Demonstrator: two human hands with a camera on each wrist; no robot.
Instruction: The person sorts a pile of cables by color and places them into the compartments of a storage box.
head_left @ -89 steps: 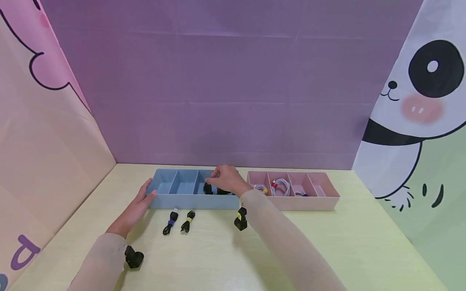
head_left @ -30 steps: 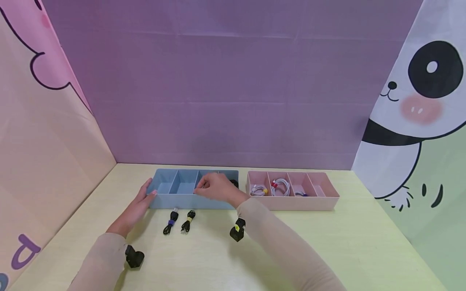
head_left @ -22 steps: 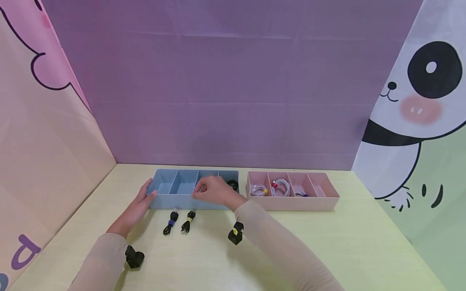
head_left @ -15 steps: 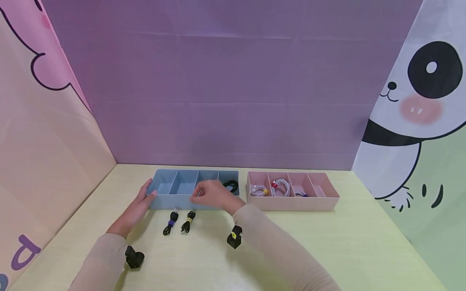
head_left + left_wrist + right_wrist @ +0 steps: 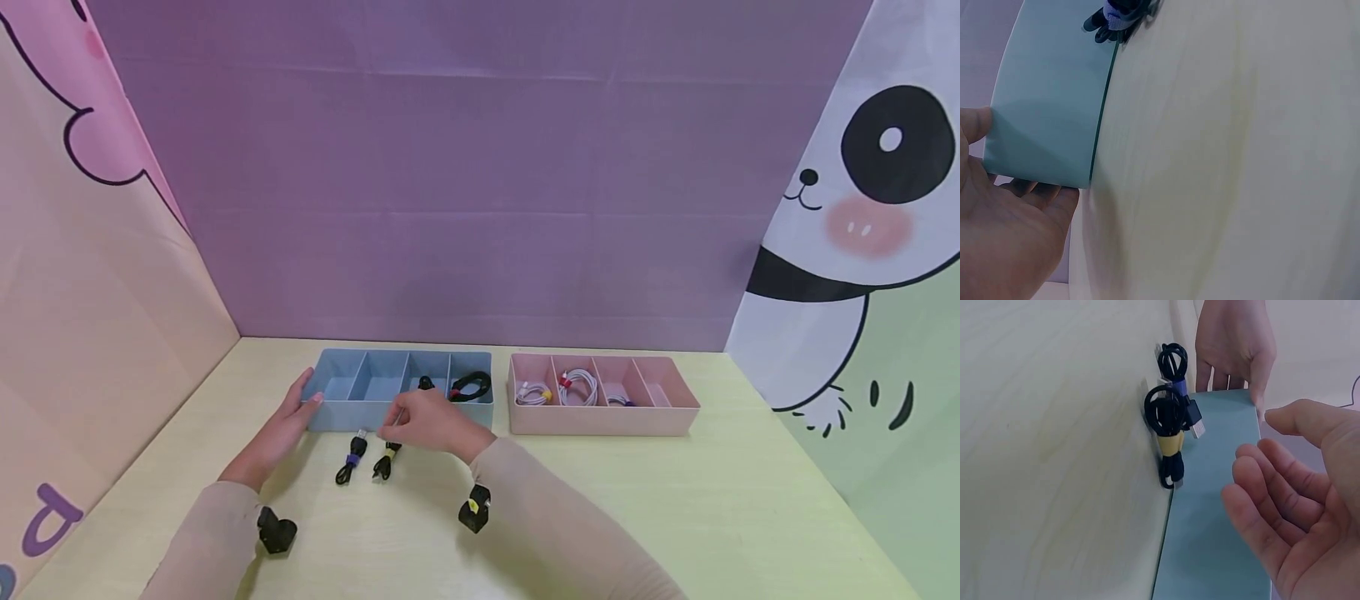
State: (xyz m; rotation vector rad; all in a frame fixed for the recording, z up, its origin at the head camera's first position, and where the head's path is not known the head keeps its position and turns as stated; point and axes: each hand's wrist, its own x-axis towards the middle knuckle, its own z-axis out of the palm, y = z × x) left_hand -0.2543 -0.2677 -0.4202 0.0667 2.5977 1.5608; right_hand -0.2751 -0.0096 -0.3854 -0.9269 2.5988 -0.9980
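My left hand [image 5: 279,433] grips the left end of a blue divided box [image 5: 348,417], its thumb at the rim, as the left wrist view shows. My right hand [image 5: 431,423] hovers before the box's front wall, thumb and fingertips apart and nothing between them in the right wrist view. Below its fingertips lies a bundled black cable with a yellow tie [image 5: 384,467], partly hidden in the head view. Left of that lies a black USB cable with a purple tie [image 5: 351,460]. A black cable [image 5: 426,382] shows in the box's third compartment; a coiled black cable with a red tie [image 5: 472,386] fills the fourth.
A pink divided box [image 5: 600,421] stands right of the blue one. It holds white cables with yellow [image 5: 534,394], red [image 5: 578,387] and purple ties. A purple backdrop [image 5: 480,208] rises behind the table [image 5: 720,500], with printed panels at both sides.
My right hand has come out of the blue box's third compartment, leaving a black cable there, and moved forward-left and down toward the yellow-tied cable. My left hand stays put.
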